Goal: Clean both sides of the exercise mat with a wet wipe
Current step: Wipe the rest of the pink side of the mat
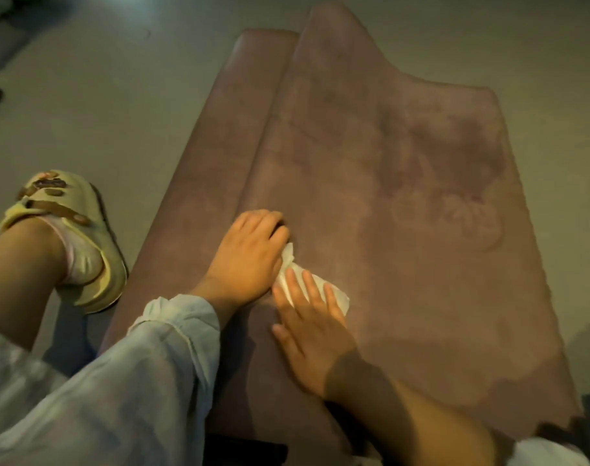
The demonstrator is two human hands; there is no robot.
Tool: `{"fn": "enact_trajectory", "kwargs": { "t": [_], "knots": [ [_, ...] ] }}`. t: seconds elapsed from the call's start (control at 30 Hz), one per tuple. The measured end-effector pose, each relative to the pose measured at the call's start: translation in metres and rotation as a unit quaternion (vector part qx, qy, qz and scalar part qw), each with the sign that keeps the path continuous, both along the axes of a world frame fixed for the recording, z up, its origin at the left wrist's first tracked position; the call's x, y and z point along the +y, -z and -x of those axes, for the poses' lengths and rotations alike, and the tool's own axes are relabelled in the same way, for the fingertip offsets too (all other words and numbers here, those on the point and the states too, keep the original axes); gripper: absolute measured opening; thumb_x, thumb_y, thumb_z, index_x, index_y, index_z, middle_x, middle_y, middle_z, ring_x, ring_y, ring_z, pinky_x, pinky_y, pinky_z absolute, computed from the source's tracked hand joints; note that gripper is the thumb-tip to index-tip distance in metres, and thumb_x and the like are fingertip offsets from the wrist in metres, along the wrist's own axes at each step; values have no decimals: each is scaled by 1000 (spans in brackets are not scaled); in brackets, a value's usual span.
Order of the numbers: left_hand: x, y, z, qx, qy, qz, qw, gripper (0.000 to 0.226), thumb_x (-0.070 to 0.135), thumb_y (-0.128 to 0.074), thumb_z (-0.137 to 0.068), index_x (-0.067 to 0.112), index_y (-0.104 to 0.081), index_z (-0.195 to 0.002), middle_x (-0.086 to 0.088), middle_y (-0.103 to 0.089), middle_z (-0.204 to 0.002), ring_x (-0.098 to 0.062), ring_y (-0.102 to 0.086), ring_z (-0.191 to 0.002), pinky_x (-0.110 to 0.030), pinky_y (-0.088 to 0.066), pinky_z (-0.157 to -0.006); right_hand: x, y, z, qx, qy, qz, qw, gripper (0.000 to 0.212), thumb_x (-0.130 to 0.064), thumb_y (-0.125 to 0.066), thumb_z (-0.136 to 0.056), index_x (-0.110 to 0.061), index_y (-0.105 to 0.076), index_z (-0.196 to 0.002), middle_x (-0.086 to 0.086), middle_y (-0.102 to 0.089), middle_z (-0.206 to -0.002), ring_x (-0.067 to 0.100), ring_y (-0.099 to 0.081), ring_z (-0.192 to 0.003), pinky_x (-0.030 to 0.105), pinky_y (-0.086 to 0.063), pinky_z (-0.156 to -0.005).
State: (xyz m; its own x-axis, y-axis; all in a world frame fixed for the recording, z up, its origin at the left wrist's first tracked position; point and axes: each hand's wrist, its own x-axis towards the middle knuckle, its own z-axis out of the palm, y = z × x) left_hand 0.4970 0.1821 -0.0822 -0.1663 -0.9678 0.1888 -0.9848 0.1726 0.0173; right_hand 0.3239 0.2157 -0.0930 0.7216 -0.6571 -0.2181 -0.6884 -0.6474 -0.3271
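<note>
My left hand (pixel 250 253) grips a crumpled white wet wipe (pixel 307 280), right hand (pixel 312 327) pressing flat; damp patches at two o'clock darken the folded mauve exercise mat (pixel 404 196), underside seemingly left.

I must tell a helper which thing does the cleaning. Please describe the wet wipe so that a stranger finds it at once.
Find the wide purple exercise mat on the grey floor. Near its front, two bare hands meet. The wet wipe is the crumpled white sheet under the straight fingers of the right hand, beside the left hand; it is the only white thing on the mat.
</note>
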Motion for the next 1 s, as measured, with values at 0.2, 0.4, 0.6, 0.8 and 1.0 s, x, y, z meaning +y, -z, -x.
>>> {"fn": "enact_trajectory", "kwargs": {
  "t": [0.2,0.4,0.6,0.8,1.0],
  "knots": [
    [19,6,-27,78,-43,32,995,37,21,-45,-81,7,-63,-111,-14,-57,-120,-29,-45,-110,-39,-38,-93,-58,10,-25,-9,103,8,995,65,-53,8,-86,-33,15,-147,-3,17,-158,23,19,-144,37,16,-112],
    [17,25,-23,111,-76,52,989,40,20,-44,-73,9,-65,-106,-11,-59,-119,-27,-43,-114,-38,-45,-90,-171,7,-63,-8,197,-4,980,54,-39,-15,-103,-29,8,-150,2,16,-158,26,18,-144,44,11,-115],
    [17,26,-25,108,-91,72,987,41,22,-46,-72,12,-63,-108,-9,-58,-119,-25,-42,-112,-33,-34,-90,-212,-7,-127,-72,221,14,972,55,-39,-16,-103,-24,6,-151,3,14,-159,25,14,-145,46,10,-115],
    [21,30,-26,203,-161,135,956,35,22,-44,-83,10,-46,-116,-15,-49,-124,-24,-44,-108,-34,-36,-93,-128,-3,-117,-17,-36,66,997,65,-48,1,-91,-24,3,-151,2,11,-159,25,12,-146,44,7,-115],
    [21,26,-34,446,-240,162,847,44,24,-32,-86,-6,-49,-114,-14,-44,-115,-9,-42,-97,-28,-39,-91,-23,7,-63,-25,-136,53,989,65,-41,-28,-88,-9,-35,-144,11,-35,-150,35,-31,-138,56,-22,-108]
  ]
}}
